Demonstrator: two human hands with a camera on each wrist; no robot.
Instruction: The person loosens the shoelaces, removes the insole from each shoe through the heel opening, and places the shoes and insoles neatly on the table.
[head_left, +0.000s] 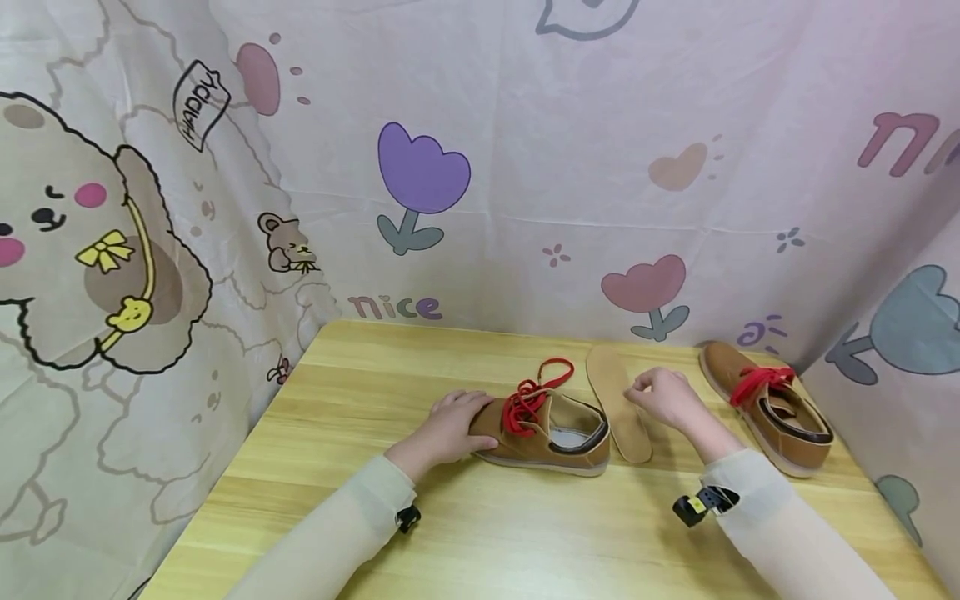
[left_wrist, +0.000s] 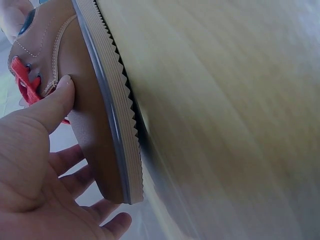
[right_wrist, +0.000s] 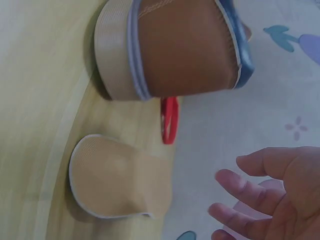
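My left hand [head_left: 450, 427] grips the toe of a brown shoe [head_left: 517, 451] with red laces [head_left: 528, 403]. In the left wrist view its thumb [left_wrist: 62, 97] presses one side of the upper, and the fingers curl round the far side of the toe. The shoe stands sole down, its opening toward the right. Just right of its heel lies a tan insole [head_left: 628, 429], flat on the table. My right hand [head_left: 664, 397] hovers over the insole, fingers loosely bent. The right wrist view shows nothing between those fingers [right_wrist: 245, 192], apart from the insole [right_wrist: 115, 177].
A second brown shoe [head_left: 772, 433] with a red lace bow [head_left: 761, 382] stands at the table's right side. The wooden table [head_left: 510, 533] meets a printed cloth backdrop [head_left: 510, 167] at the back, and the cloth continues along both sides.
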